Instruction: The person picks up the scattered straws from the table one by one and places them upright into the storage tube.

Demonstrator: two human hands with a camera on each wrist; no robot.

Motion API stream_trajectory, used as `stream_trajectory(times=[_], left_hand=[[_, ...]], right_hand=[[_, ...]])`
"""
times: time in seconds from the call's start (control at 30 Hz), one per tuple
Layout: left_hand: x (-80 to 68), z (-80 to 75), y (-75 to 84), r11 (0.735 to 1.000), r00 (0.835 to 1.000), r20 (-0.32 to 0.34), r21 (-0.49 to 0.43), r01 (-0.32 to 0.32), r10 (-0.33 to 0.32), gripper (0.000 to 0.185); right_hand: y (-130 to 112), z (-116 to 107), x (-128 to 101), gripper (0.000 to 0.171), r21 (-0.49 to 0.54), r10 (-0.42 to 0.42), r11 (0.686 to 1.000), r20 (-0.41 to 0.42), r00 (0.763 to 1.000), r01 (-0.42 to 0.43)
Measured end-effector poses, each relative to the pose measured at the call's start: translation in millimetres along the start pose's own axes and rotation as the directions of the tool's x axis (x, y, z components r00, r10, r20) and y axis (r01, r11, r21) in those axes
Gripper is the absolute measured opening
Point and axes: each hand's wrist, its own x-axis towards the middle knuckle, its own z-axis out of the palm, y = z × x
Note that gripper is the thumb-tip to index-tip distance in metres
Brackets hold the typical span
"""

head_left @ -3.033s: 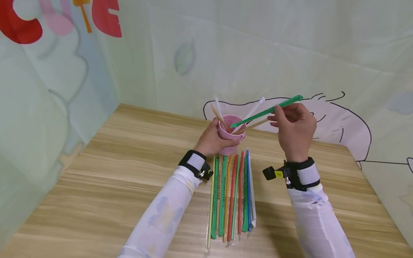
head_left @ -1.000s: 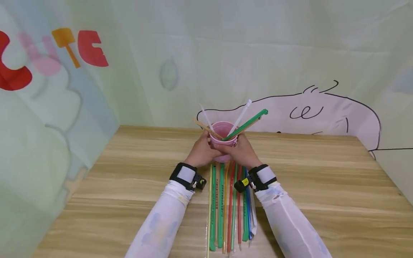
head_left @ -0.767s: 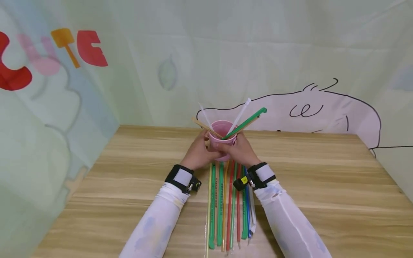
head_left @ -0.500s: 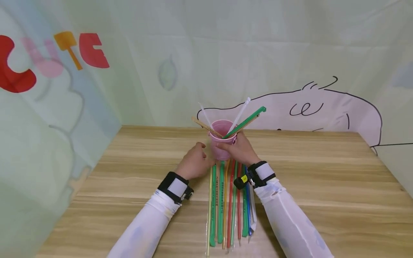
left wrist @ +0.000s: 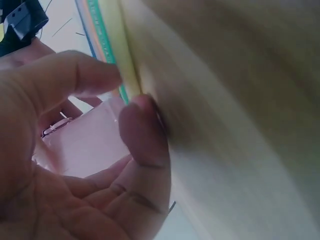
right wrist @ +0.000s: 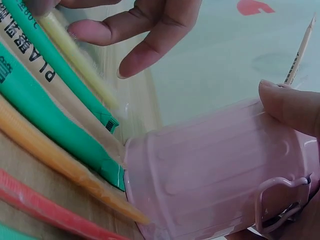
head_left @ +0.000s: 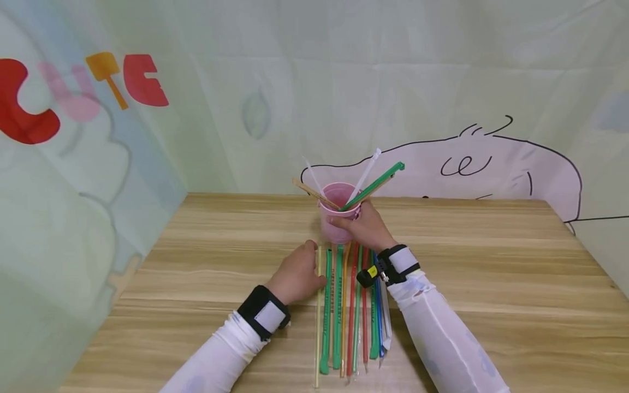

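A pink ribbed cup (head_left: 338, 225) stands on the wooden table (head_left: 491, 262) and holds a green straw (head_left: 378, 184), a white straw (head_left: 368, 170) and a brown stick (head_left: 308, 190). My right hand (head_left: 350, 224) grips the cup from its right side; the thumb (right wrist: 292, 105) lies on the cup (right wrist: 220, 170). In front of the cup lies a row of wrapped straws (head_left: 351, 311) in yellow, green, orange, red and blue. My left hand (head_left: 306, 257) rests by the row's left edge, its fingers (right wrist: 145, 25) relaxed at the far end of the yellow straw (right wrist: 75, 57), holding nothing.
Pale printed fabric walls (head_left: 147, 136) close in the table at the back and left. Bare wood stretches to the left (head_left: 196, 262) and right of the straws. The table's right edge (head_left: 585, 245) runs diagonally.
Three seconds ago my right hand put the green straw into the cup, then both hands held the cup. My left hand has since let go and drawn back to the yellow straw.
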Motion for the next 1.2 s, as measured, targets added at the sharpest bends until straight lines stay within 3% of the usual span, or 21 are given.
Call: stream_trajectory(times=[0.17, 0.37, 0.63, 0.8, 0.93, 1.1, 1.2], left_hand=[[-1.7, 1.3, 0.8, 1.000, 1.000, -0.012, 0.018, 0.017, -0.017, 0.072], [-1.8, 1.8, -0.1, 0.997, 0.998, -0.006, -0.031, 0.068, -0.068, 0.075], [-4.8, -2.7, -2.1, 0.992, 0.995, -0.017, -0.080, 0.101, -0.103, 0.066], [-10.9, -17.7, 3.9, 0.994, 0.996, -0.078, -0.100, 0.040, -0.048, 0.050], [-15.3, -35.4, 11.5, 0.993, 0.987, -0.163, -0.116, -0.028, 0.008, 0.029], [-21.6, -58.7, 22.4, 0.980, 0.963, -0.267, -0.180, -0.083, 0.033, 0.020], [-25.3, -73.4, 28.8, 0.958, 0.939, -0.342, -0.255, -0.134, 0.041, 0.020]], right_hand=[[-1, 0, -1, 0.069, 0.004, 0.008, 1.000, 0.002, 1.000, -0.008], [1, -1, 0, 0.071, -0.005, 0.009, 1.000, 0.010, 1.000, -0.009], [4, -3, 0, 0.073, -0.017, 0.007, 1.000, 0.022, 1.000, -0.007], [5, -3, 1, 0.073, -0.015, -0.005, 1.000, 0.022, 1.000, 0.005], [6, -3, 1, 0.071, -0.013, -0.011, 1.000, 0.013, 1.000, 0.011], [5, -2, 1, 0.072, -0.002, -0.025, 1.000, 0.011, 1.000, 0.025], [5, -1, 1, 0.072, 0.001, -0.032, 0.999, 0.014, 0.999, 0.032]])
